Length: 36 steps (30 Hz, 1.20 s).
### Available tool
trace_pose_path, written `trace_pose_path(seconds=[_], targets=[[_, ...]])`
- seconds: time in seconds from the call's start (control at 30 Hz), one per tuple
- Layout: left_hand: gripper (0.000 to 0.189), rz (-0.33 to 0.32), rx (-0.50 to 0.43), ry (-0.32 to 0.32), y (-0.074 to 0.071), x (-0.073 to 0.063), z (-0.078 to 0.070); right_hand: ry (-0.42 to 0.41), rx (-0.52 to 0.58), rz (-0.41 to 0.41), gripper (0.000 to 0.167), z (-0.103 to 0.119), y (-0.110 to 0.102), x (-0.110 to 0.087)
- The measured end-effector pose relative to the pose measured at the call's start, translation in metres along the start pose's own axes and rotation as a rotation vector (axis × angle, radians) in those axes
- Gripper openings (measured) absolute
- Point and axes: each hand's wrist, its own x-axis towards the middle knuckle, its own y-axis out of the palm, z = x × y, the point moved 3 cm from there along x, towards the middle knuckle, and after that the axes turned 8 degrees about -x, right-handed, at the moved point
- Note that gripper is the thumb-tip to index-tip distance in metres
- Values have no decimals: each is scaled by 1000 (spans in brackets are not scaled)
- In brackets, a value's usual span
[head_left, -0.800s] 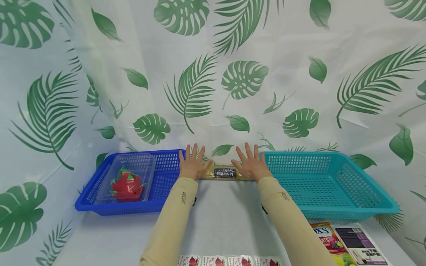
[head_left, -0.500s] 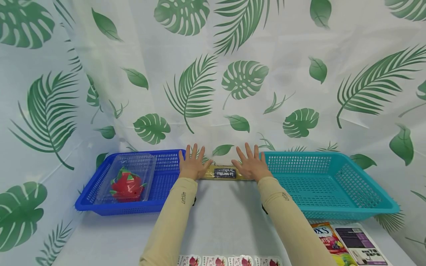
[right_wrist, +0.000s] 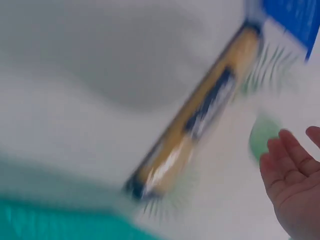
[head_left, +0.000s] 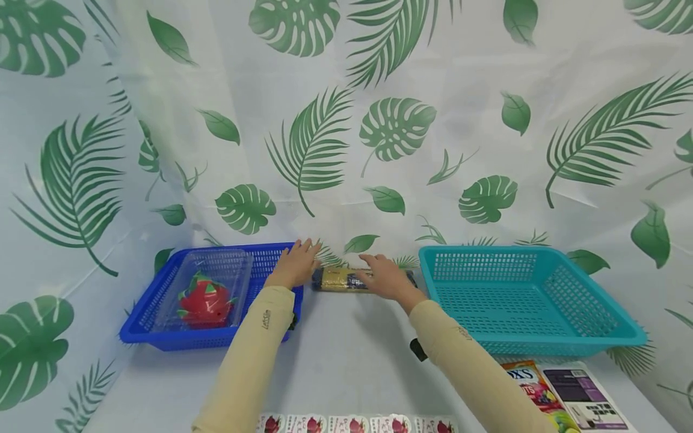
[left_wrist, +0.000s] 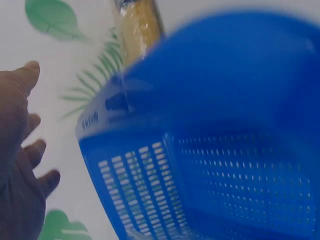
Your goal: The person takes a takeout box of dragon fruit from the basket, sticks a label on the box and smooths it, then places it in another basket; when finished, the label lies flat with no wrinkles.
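Observation:
In the head view a long pack of spaghetti (head_left: pixel 337 280), golden with dark ends, lies across the table between two baskets. My left hand (head_left: pixel 295 264) hovers by the right edge of the blue basket (head_left: pixel 216 338), fingers loosely bent. Nothing is in its grasp; the left wrist view shows thumb and fingers apart, beside the basket. Above the right part of the pack is my right hand (head_left: pixel 385 278), hiding some of its label. The right wrist view has that hand (right_wrist: pixel 297 185) apart from the pack (right_wrist: pixel 202 112), its fingers relaxed and holding nothing.
A clear plastic box with a red dragon fruit (head_left: pixel 207 304) sits inside the blue basket. At right stands a teal basket (head_left: pixel 541 344). In front of it lie a snack bag (head_left: pixel 533 388) and a dark-and-white packet (head_left: pixel 587 397). Dragon fruit stickers (head_left: pixel 354 424) line the near edge.
Both hands have come off the spaghetti pack, where they lay spread at its ends. The left moved left toward the blue basket; the right shifted inward. More of the pack now shows.

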Motion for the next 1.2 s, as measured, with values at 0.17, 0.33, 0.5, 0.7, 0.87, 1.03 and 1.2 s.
trace_pose_path(seconds=[0.17,0.33,0.5,0.7,0.87,1.03,1.2], targets=[[47,-32,-108,35,-9,-4,12,-147,237,-31,44,43,20,-9],[45,-72,-170,35,-15,-5,20,-197,406,14,47,82,37,-14],[44,-89,-194,48,-19,-7,23,-170,445,27,45,102,49,-16],[43,-139,-217,26,-24,-17,42,-152,438,13,42,106,58,-17],[43,-194,-252,-58,-34,-33,73,-121,465,35,43,106,63,-17],[43,-233,-271,-187,-45,-57,111,-88,496,49,43,109,64,-19],[45,-261,-339,-290,-49,-86,151,-71,537,62,44,112,64,-20]])
